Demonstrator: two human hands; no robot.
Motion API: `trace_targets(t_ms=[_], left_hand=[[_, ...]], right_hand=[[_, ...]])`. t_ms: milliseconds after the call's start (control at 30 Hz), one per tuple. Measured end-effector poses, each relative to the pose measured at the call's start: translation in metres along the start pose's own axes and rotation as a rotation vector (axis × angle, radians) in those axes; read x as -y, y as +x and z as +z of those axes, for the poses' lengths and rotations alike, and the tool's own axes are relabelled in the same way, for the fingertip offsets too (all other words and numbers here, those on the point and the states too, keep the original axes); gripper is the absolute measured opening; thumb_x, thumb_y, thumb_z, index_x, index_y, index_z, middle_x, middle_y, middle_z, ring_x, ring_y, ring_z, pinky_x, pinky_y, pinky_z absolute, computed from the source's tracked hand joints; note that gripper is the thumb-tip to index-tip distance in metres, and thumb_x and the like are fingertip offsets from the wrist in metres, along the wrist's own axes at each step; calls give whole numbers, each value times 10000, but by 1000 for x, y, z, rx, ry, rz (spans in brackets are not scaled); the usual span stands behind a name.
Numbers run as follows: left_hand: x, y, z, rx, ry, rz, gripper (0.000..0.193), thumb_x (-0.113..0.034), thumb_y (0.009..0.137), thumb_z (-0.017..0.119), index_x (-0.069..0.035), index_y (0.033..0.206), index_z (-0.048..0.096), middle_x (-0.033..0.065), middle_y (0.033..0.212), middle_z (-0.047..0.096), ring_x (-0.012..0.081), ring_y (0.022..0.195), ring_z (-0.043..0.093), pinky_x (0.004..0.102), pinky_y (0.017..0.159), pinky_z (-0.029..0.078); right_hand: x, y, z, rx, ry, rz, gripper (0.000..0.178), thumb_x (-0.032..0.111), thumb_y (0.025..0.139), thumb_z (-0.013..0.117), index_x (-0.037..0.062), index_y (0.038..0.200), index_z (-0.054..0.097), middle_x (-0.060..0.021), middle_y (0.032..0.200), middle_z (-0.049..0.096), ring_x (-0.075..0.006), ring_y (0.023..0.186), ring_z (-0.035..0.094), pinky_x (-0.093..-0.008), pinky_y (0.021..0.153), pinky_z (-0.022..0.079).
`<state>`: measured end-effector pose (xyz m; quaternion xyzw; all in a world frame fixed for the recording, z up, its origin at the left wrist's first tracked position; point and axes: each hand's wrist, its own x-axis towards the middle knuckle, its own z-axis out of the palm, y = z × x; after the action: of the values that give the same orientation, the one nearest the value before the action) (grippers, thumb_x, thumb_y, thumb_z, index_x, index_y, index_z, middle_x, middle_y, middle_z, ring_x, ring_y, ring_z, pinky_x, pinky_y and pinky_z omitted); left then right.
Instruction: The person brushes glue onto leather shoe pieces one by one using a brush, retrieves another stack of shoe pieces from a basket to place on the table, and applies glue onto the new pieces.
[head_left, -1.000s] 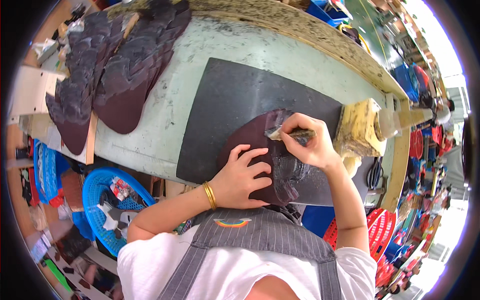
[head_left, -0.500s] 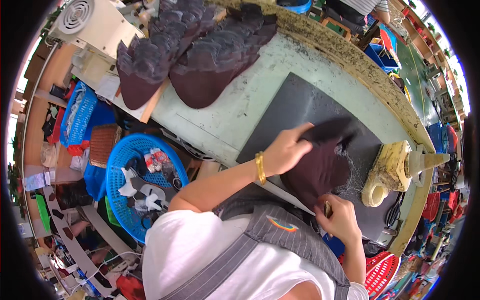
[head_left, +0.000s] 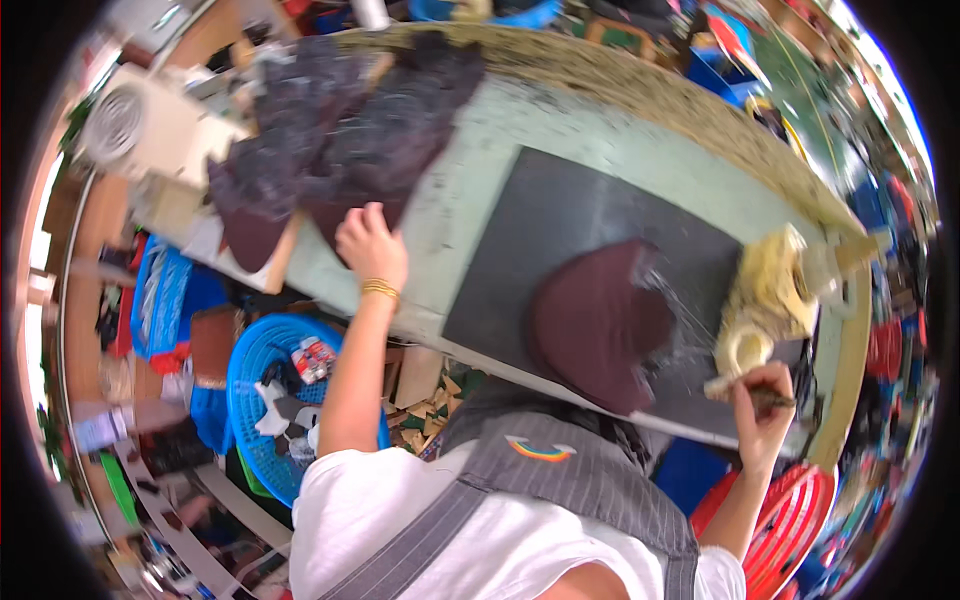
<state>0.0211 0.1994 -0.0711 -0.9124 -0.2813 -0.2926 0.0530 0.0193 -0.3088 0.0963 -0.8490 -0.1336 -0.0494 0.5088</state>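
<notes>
My left hand [head_left: 375, 250] reaches to the front end of the right-hand stack of overlapping dark maroon pieces [head_left: 400, 130]. Its fingers look extended over the lowest piece; motion blur hides whether they grip it. A single curved maroon piece [head_left: 585, 320], which looks like a shoe upper, lies on the black board [head_left: 510, 240] with neither hand on it. My right hand [head_left: 765, 410] is closed round a small brush [head_left: 720, 387], its pale tip just below the round mouth of a yellowed, glue-crusted pot [head_left: 765, 295].
Another maroon stack [head_left: 260, 190] stands beside a cream machine [head_left: 150, 125] at the left. Below the bench edge are a blue basket [head_left: 245, 390] with scraps and a red basket [head_left: 800, 520]. A crusted raised rim [head_left: 640, 110] borders the bench's far side.
My left hand has let go of the maroon piece on the board and moved left to the stack. My right hand has carried the brush right, to the pot.
</notes>
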Motion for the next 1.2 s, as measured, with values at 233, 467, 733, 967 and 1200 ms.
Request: trace_targets(t_ms=[233, 467, 733, 967, 1200], left_hand=[[-89, -2, -76, -126, -507, 336, 763, -451, 747, 803, 28, 1245, 480, 201, 1253, 494, 378, 1177, 471, 482, 991, 382], [-201, -25, -127, 845, -751, 1319, 1073, -591, 594, 807, -48, 1431, 412, 177, 1536, 307, 378, 1442, 236, 550, 1154, 158], [-203, -43, -122, 694, -824, 1274, 874, -579, 652, 759, -159, 1374, 503, 117, 1501, 378, 333, 1345, 349, 540, 1040, 244], [-196, -37, -115, 718, -872, 1250, 825, -578, 658, 745, -180, 1348, 530, 104, 1480, 396, 320, 1338, 343, 537, 1036, 251], [-194, -33, -115, 735, -886, 1273, 775, -502, 606, 770, -239, 1308, 575, 91, 1464, 421, 330, 1321, 367, 531, 1040, 253]], right_hand=[[-32, 10, -40, -504, 64, 258, 124, 89, 927, 648, -23, 980, 645, -84, 875, 680, -132, 727, 663, -231, 605, 536], [-70, 51, -26, -266, 82, 410, 210, 172, 909, 673, -27, 976, 659, -56, 798, 681, -68, 608, 586, -235, 524, 455], [-32, 86, 59, -71, 295, 343, 200, 187, 909, 681, -5, 956, 649, -34, 771, 666, -78, 581, 597, -210, 503, 453], [-43, 127, 83, -11, 196, 338, 229, 201, 857, 704, -18, 835, 640, -52, 669, 655, -81, 622, 604, -273, 559, 481], [-45, 144, 96, 198, 73, 330, 244, 204, 804, 652, -33, 771, 603, -74, 639, 631, -106, 605, 596, -297, 562, 482]])
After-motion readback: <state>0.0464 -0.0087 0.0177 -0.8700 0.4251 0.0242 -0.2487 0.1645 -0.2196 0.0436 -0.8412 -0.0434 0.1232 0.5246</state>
